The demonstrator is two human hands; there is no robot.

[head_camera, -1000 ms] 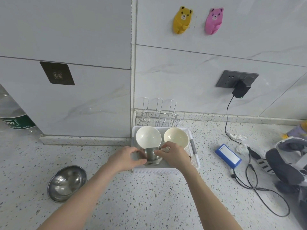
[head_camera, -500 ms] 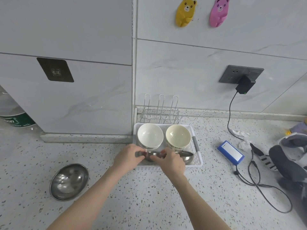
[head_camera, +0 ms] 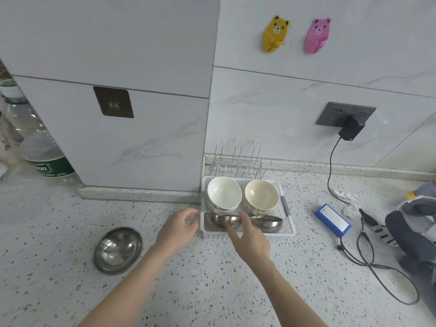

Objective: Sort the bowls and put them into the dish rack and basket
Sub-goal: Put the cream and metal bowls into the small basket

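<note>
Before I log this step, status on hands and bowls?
Left hand open, beside basket. Right hand open, touching steel bowl inside. One steel bowl still on counter.

Bare forearms, no sleeves, hands (head_camera: 179, 228) unadorned.

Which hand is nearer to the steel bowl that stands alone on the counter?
The left hand. It hovers just right of the lone steel bowl, beside the white basket. The right hand is farther right, at the basket's front.
</note>
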